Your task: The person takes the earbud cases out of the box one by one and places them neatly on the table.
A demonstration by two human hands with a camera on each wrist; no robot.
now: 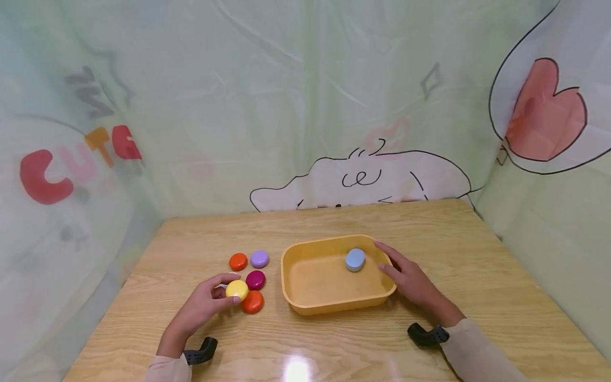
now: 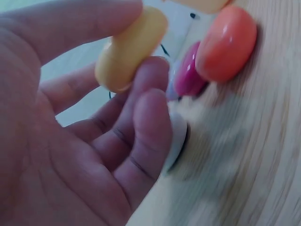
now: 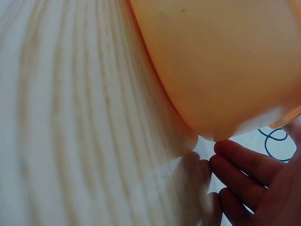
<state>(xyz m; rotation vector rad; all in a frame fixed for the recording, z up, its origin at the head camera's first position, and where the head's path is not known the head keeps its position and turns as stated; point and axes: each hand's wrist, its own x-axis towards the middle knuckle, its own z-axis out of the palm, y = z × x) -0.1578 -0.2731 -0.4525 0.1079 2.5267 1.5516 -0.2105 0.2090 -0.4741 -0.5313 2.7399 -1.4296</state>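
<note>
My left hand [image 1: 210, 300] pinches a glossy yellow disc [image 1: 237, 290] between thumb and fingertips, held just above the other discs. Around it on the table lie a red-orange disc [image 1: 238, 261], a lilac disc [image 1: 260, 259], a magenta disc [image 1: 255, 279] and an orange disc [image 1: 253, 302]. A white disc [image 2: 177, 141] is mostly hidden behind the left fingers. My right hand [image 1: 412, 281] holds the right end of an orange-yellow tray [image 1: 329, 307], its thumb over the rim and other fingers against the outer wall. Inside the tray sits a light blue disc [image 1: 355, 259].
The wooden table [image 1: 200, 239] ends at a hanging printed curtain [image 1: 305, 106] behind and at both sides. Black wrist straps [image 1: 202, 352] sit at both sleeves. Light reflects off the table's front.
</note>
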